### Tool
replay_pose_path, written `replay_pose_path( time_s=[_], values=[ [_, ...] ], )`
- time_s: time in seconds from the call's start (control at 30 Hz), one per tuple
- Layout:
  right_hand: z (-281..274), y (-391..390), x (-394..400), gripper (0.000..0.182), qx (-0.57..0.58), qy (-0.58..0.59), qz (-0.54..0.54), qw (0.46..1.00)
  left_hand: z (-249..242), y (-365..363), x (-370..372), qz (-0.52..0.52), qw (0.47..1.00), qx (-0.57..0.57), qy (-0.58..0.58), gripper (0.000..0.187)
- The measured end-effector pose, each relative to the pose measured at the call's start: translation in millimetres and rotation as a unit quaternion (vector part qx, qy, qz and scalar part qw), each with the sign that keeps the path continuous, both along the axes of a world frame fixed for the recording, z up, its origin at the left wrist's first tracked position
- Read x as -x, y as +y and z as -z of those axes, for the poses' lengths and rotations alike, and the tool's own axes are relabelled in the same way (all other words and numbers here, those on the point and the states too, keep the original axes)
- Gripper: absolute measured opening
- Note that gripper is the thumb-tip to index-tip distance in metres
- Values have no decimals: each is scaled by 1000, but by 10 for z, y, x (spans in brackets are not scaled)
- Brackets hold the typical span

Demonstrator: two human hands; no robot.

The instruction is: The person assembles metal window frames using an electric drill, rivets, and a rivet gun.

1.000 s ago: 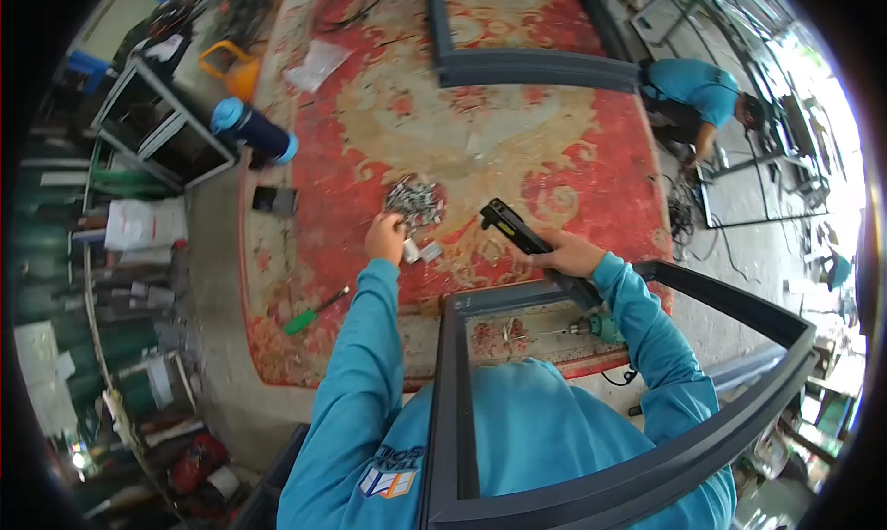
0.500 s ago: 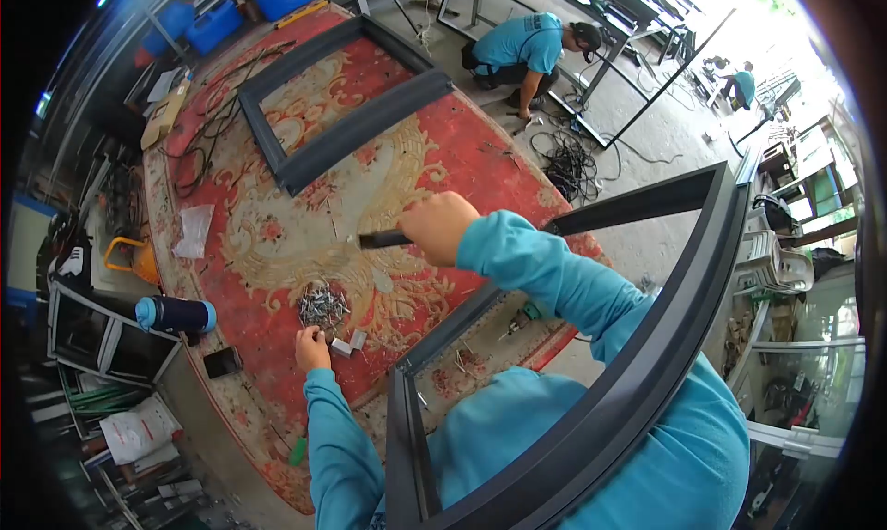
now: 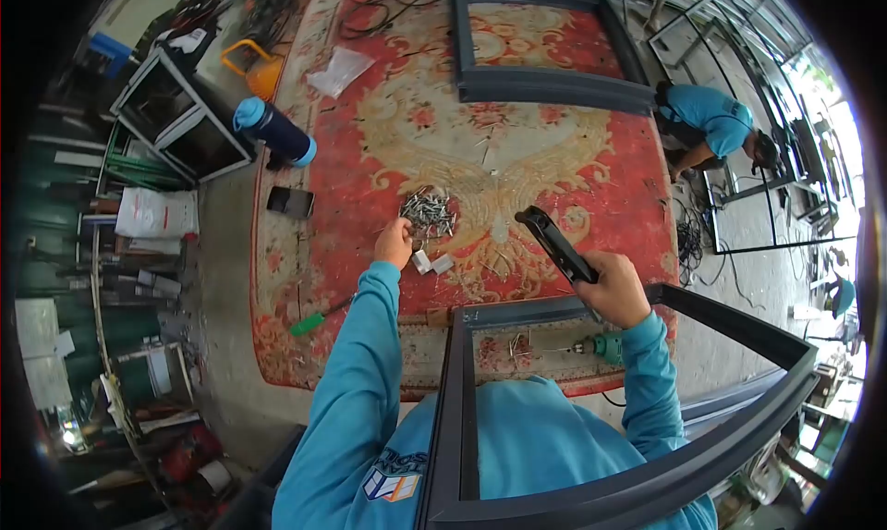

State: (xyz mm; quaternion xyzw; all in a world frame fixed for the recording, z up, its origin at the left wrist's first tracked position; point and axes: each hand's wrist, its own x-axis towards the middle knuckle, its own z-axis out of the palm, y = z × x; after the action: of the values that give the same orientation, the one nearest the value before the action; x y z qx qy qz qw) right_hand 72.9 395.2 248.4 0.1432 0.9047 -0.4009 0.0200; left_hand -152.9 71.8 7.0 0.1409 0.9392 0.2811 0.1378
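Right hand (image 3: 617, 288) back low from raised swing, fingers clamped on black tool (image 3: 554, 243). Left hand (image 3: 394, 243) still at screw pile (image 3: 427, 212), near edge; fingers' state unclear. Screw pick-up continuing.

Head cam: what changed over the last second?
The right hand kept its grip on the black bar-shaped tool, swung it up and away, then brought it back beside the dark grey metal frame. The left hand stayed at the pile of silver screws on the red patterned carpet, by the small metal brackets.
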Motion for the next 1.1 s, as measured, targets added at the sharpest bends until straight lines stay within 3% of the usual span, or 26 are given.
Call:
replay_pose_path(
  time_s=[0.17, 0.37, 0.43, 0.6, 0.73, 0.93, 1.1],
  values=[
    [116, -137, -132, 20, 19, -21, 12, 1000, 14, -103, 27, -26, 996, -77, -44, 32],
    [176, -184, -209, 22, 3, -63, 22, 998, -27, -70, -43, 51, 998, -40, 19, 18],
    [192, -183, -248, 22, -26, -30, -8, 999, -21, -27, -45, 75, 991, -53, 101, 14],
    [508, -156, -382, 34, -69, -63, -38, 995, 48, 27, -46, 122, 981, -70, 135, 18],
    [446, -253, -339, 32, -76, -68, -22, 995, 19, 69, -46, 169, 974, -19, 152, 18],
    [316, -382, -334, 32, -42, -95, -38, 994, -201, 216, -133, 219, 933, 170, 230, 9],
    [276, -379, -363, 34, -26, -98, -40, 994, -143, 298, -136, 214, 930, 198, 223, 10]
  ],
)
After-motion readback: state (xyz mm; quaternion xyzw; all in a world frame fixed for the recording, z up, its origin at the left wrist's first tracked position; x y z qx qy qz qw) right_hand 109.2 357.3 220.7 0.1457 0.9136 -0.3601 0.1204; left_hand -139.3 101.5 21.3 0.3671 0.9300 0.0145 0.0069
